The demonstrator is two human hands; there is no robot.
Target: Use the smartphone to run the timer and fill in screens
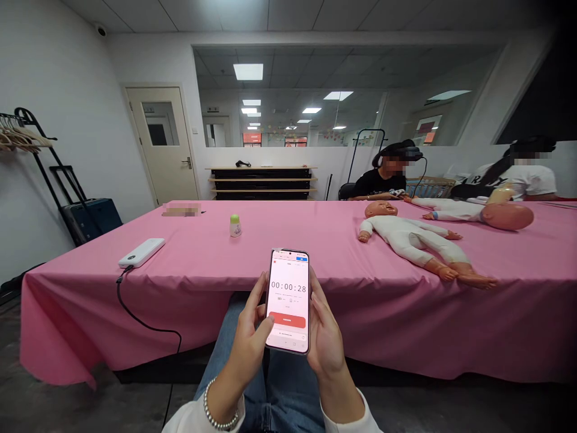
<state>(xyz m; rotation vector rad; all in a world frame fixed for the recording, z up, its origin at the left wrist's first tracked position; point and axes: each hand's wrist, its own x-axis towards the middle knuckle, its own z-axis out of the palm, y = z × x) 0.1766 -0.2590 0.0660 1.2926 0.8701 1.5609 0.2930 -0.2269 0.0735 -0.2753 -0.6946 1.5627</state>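
A smartphone (288,300) is held upright over my lap, its lit screen showing 00:00:28 and a red button. My left hand (250,328) grips its left side, the thumb lying over the edge of the screen by the button. Along the phone's right side, my right hand (327,331) is closed around the edge, with some fingers hidden behind it. Beyond the phone, a small white bottle with a green cap (235,226) stands on the pink-covered table (297,240).
A white power bank (142,252) with a black cable lies at the table's left. Two baby dolls, one nearer (406,234) and one farther (505,215), lie at the right. Two people wearing head gear sit behind them. A blurred item (181,209) rests at the far left.
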